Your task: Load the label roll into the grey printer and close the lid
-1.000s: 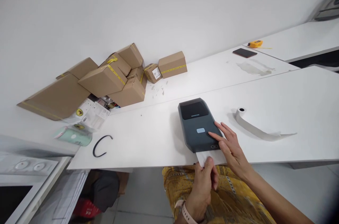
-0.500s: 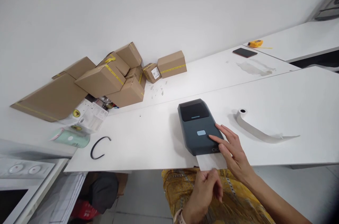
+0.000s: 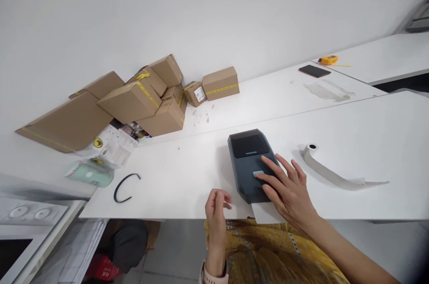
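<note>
A dark blue-grey device (image 3: 246, 185) with a black top panel lies on the white table, close to its front edge. White paper (image 3: 267, 213) sticks out from its near end. My right hand (image 3: 290, 188) is spread over the device's right side, one fingertip at the light blue button (image 3: 258, 173); it is open. To the left of the device, above the table edge, my left hand (image 3: 217, 207) has its fingers curled together, with nothing visible in them.
Cardboard boxes (image 3: 130, 100) are piled at the back left. A black curved band (image 3: 117, 190) and a green cylinder (image 3: 90, 174) lie left. On the right are a partly unrolled paper roll (image 3: 311, 149), a phone (image 3: 314, 70) and a yellow tape measure (image 3: 328, 60).
My left hand has let go of the paper and moved left and up beside the device. My right hand has shifted over the top of the device, a finger now at the button.
</note>
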`<state>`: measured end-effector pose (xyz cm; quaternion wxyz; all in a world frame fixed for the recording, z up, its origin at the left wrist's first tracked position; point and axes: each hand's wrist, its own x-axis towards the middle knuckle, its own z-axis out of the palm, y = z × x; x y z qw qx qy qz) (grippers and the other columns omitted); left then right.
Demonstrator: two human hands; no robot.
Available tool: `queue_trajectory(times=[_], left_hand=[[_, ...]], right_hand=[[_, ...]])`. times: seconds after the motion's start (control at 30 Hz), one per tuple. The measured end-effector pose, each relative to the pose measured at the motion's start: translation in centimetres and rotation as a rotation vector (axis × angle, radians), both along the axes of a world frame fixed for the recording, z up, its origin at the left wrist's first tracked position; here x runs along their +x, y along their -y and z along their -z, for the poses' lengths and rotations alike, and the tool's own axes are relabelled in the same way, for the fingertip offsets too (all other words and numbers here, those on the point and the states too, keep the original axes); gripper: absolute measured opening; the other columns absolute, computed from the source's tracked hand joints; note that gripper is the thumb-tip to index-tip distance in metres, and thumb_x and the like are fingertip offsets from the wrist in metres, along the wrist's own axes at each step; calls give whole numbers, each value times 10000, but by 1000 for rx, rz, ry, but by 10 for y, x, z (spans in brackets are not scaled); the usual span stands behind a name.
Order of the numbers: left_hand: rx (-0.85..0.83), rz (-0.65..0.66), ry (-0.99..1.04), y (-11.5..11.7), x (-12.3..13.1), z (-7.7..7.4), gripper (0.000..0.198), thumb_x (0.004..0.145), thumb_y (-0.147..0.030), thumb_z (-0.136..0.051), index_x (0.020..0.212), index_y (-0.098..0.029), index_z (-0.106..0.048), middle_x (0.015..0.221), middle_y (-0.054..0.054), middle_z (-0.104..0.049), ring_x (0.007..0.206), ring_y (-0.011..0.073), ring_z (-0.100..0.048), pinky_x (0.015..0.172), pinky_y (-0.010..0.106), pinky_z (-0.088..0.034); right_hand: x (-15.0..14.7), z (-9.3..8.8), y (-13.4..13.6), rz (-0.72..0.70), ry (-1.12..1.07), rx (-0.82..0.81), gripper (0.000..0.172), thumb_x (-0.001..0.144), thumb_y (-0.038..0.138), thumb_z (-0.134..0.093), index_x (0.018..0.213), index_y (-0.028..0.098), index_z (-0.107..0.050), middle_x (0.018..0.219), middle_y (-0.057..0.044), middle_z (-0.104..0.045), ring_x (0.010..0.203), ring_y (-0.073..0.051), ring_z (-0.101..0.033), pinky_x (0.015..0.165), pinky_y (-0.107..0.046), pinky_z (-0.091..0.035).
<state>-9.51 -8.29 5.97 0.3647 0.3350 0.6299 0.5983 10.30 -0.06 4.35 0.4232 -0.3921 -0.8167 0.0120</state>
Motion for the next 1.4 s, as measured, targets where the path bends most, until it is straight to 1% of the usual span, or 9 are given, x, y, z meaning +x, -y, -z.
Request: queue_trajectory(times=[0.13,0.3,0.43,0.7,0.83,0.97,1.17,1.3,1.4], left_hand=[[51,28,-24,-12,17,-3,383,940,-559,-556,1076,-232,-704,1184,88,-697,1150,249,-624,968,357,-513],[30,67,47,-14,34,-6,534,939,-558,-578,1399,-288,-563,1537,73,-506,1429,268,-454,1139,343,-424],[21,89,45,-13,36,-4,592,950,-568,-554,1471,-293,-494,1605,55,-425,1496,253,-363,1196,331,-370],[-51,144,23,-9,40,4,655,983,-594,-454,1563,-301,-367,1679,-9,-273,1552,217,-233,1243,314,-296],[-49,176,-42,-6,46,13,708,992,-603,-416,1606,-289,-254,1704,-30,-164,1574,207,-135,1276,325,-202],[-5,176,-54,-6,49,14,708,1001,-601,-384,1613,-284,-220,1703,-26,-164,1573,209,-137,1272,331,-220],[110,163,-67,-21,44,-6,626,1019,-569,-363,1588,-316,-302,1684,-29,-250,1554,232,-223,1264,360,-261],[318,140,-53,-50,32,-28,618,1017,-573,-368,1564,-285,-369,1646,8,-353,1531,243,-293,1259,378,-275],[398,148,-12,-72,20,-43,618,1017,-568,-385,1562,-277,-361,1601,45,-436,1493,231,-376,1249,394,-285]], right_hand=[[-1,1,1,17,36,2,247,976,313,-549,1198,345,-650,1488,-9,-564,1467,-313,-367,1195,-596,-166],[11,6,6,-62,-47,-83,380,961,368,-576,1339,339,-573,1570,-62,-451,1482,-349,-325,1164,-602,-252],[27,10,10,-83,-202,-216,577,964,411,-568,1510,351,-389,1609,-82,-373,1500,-351,-287,1149,-585,-332],[31,21,18,-24,-420,-717,598,1008,553,-417,1572,435,-254,1658,1,-300,1510,-289,-313,1168,-494,-411],[22,31,20,-24,-481,-765,645,993,603,-404,1586,393,-260,1661,-12,-303,1520,-301,-291,1210,-526,-341],[21,31,21,-20,-471,-748,642,991,606,-406,1585,405,-270,1659,2,-309,1522,-318,-280,1207,-561,-328],[25,-3,7,-92,-390,-615,610,1019,550,-366,1595,436,-198,1655,-2,-315,1489,-343,-345,1148,-595,-396],[14,-46,-24,-174,-300,-268,632,1024,486,-401,1604,363,-183,1643,-77,-309,1494,-344,-319,1170,-607,-338],[0,-76,-56,-175,-242,-46,541,1030,444,-394,1547,298,-337,1603,-133,-354,1469,-343,-349,1155,-596,-340]])
